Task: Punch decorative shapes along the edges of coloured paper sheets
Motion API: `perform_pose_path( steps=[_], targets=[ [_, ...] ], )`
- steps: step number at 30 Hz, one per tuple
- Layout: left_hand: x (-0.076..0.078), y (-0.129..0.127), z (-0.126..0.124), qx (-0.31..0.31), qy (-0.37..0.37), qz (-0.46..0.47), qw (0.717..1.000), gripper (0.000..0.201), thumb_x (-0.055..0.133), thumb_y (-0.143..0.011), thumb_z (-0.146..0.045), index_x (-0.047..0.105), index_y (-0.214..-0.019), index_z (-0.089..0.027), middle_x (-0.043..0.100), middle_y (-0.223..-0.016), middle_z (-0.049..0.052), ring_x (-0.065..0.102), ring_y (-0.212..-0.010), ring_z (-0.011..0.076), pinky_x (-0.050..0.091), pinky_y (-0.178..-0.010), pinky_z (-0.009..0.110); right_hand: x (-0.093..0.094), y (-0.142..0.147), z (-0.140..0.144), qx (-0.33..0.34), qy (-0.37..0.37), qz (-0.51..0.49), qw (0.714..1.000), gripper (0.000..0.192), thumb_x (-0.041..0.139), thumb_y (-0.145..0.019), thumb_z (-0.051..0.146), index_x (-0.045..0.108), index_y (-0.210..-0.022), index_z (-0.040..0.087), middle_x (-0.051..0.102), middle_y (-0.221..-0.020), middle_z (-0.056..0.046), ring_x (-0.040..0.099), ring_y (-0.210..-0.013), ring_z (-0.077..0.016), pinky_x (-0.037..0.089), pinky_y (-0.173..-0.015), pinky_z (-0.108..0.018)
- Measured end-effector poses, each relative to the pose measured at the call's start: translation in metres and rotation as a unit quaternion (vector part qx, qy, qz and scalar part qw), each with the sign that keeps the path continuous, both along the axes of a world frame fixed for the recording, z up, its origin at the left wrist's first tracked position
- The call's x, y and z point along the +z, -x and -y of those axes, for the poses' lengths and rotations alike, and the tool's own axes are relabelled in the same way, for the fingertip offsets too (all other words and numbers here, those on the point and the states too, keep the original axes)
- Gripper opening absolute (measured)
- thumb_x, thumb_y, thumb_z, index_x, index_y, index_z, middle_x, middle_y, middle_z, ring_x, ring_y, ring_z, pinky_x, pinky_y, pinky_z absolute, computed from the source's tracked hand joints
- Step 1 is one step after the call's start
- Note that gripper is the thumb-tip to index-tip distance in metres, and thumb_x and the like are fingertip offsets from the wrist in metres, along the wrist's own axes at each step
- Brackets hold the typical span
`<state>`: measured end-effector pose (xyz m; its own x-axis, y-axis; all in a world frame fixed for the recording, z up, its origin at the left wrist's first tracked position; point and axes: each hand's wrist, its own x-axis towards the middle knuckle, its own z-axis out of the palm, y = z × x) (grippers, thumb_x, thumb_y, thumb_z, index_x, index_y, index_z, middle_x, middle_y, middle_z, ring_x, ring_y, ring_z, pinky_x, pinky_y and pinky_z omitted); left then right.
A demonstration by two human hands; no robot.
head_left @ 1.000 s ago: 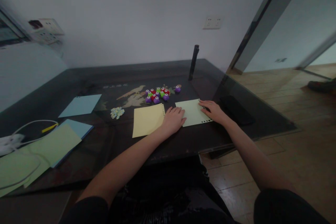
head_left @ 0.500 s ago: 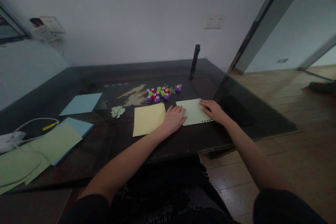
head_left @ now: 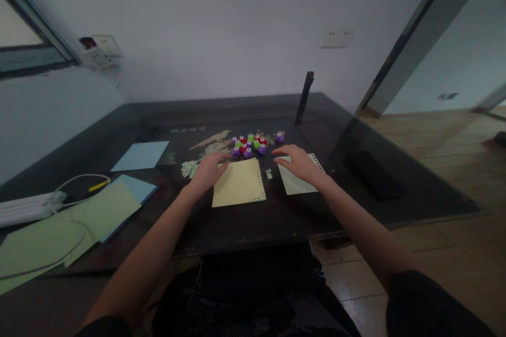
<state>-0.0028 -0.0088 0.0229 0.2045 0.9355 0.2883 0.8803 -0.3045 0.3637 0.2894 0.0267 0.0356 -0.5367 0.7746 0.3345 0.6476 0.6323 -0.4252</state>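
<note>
My left hand (head_left: 208, 171) is at the left edge of a yellow punched sheet (head_left: 239, 187), thumb and fingers apart, with nothing seen in it. Partly behind it lies a pile of small pale green and white pieces (head_left: 188, 169). My right hand (head_left: 300, 163) is over a pale green punched sheet (head_left: 296, 185), fingers curved and thumb apart, holding nothing visible. Between the two sheets sits a small cluster of white bits (head_left: 269, 174). Beyond them are several purple, red and green eye-topped toys (head_left: 249, 144); one purple toy (head_left: 280, 137) stands apart on the right.
On the left lie a blue sheet (head_left: 141, 156), green sheets (head_left: 105, 205) and a white power strip (head_left: 29, 208) with a cable. A black post (head_left: 304, 99) rises at the table's back. A dark flat object (head_left: 373, 175) lies on the right.
My left hand has moved left from between the sheets to the pile, uncovering the white bits. My right hand has left its sheet's right edge and moved left. The view has shifted.
</note>
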Motion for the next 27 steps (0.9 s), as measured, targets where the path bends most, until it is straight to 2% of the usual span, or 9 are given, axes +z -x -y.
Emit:
perform_pose_path(
  steps=[4, 7, 10, 14, 20, 27],
  targets=[
    [-0.017, 0.015, -0.006, 0.019, 0.015, -0.047, 0.999, 0.032, 0.052, -0.085, -0.029, 0.06, -0.113, -0.014, 0.062, -0.115, 0.012, 0.055, -0.111, 0.0235, 0.041, -0.098, 0.039, -0.014, 0.052, -0.019, 0.004, 0.011, 0.099, 0.995, 0.035, 0.065, -0.082, 0.036, 0.065, -0.111, 0.017, 0.063, -0.113, -0.012, 0.053, -0.107, -0.0286, 0.042, -0.091, -0.041],
    [-0.027, 0.014, -0.009, 0.026, 0.033, -0.069, 0.997, 0.049, 0.057, -0.082, -0.043, 0.055, -0.123, -0.015, 0.058, -0.12, 0.013, 0.051, -0.114, 0.0266, 0.04, -0.098, 0.041, -0.023, 0.067, -0.027, -0.02, 0.002, 0.155, 0.988, 0.043, 0.066, -0.078, 0.046, 0.065, -0.111, 0.018, 0.059, -0.116, -0.013, 0.051, -0.109, -0.0308, 0.042, -0.088, -0.042],
    [-0.032, 0.013, -0.011, 0.032, 0.051, -0.087, 0.994, 0.06, 0.062, -0.076, -0.052, 0.055, -0.124, -0.018, 0.055, -0.122, 0.014, 0.048, -0.115, 0.0307, 0.039, -0.097, 0.044, -0.026, 0.069, -0.027, -0.013, -0.007, 0.185, 0.983, 0.05, 0.067, -0.075, 0.051, 0.064, -0.113, 0.018, 0.057, -0.117, -0.013, 0.049, -0.111, -0.0311, 0.041, -0.086, -0.041],
    [-0.035, 0.014, -0.011, 0.028, 0.057, -0.087, 0.994, 0.059, 0.063, -0.075, -0.053, 0.057, -0.123, -0.019, 0.053, -0.123, 0.013, 0.046, -0.116, 0.0323, 0.039, -0.094, 0.045, -0.027, 0.068, -0.024, -0.009, -0.005, 0.19, 0.982, 0.051, 0.068, -0.075, 0.05, 0.063, -0.115, 0.019, 0.057, -0.117, -0.013, 0.048, -0.111, -0.0306, 0.04, -0.084, -0.04],
    [-0.033, 0.013, -0.012, 0.027, 0.058, -0.087, 0.994, 0.057, 0.064, -0.074, -0.052, 0.059, -0.122, -0.02, 0.055, -0.119, 0.013, 0.046, -0.114, 0.0325, 0.038, -0.094, 0.045, -0.03, 0.068, -0.024, -0.016, -0.023, 0.162, 0.986, 0.05, 0.071, -0.072, 0.048, 0.061, -0.113, 0.02, 0.058, -0.116, -0.012, 0.049, -0.109, -0.0308, 0.039, -0.084, -0.041],
    [-0.029, 0.01, -0.008, 0.018, 0.032, -0.09, 0.995, 0.055, 0.067, -0.073, -0.047, 0.058, -0.119, -0.019, 0.056, -0.116, 0.013, 0.047, -0.113, 0.0327, 0.038, -0.093, 0.046, -0.032, 0.07, -0.021, -0.017, -0.036, 0.123, 0.992, 0.042, 0.073, -0.07, 0.041, 0.058, -0.102, 0.019, 0.059, -0.109, -0.011, 0.05, -0.105, -0.0288, 0.037, -0.08, -0.037]
  ],
)
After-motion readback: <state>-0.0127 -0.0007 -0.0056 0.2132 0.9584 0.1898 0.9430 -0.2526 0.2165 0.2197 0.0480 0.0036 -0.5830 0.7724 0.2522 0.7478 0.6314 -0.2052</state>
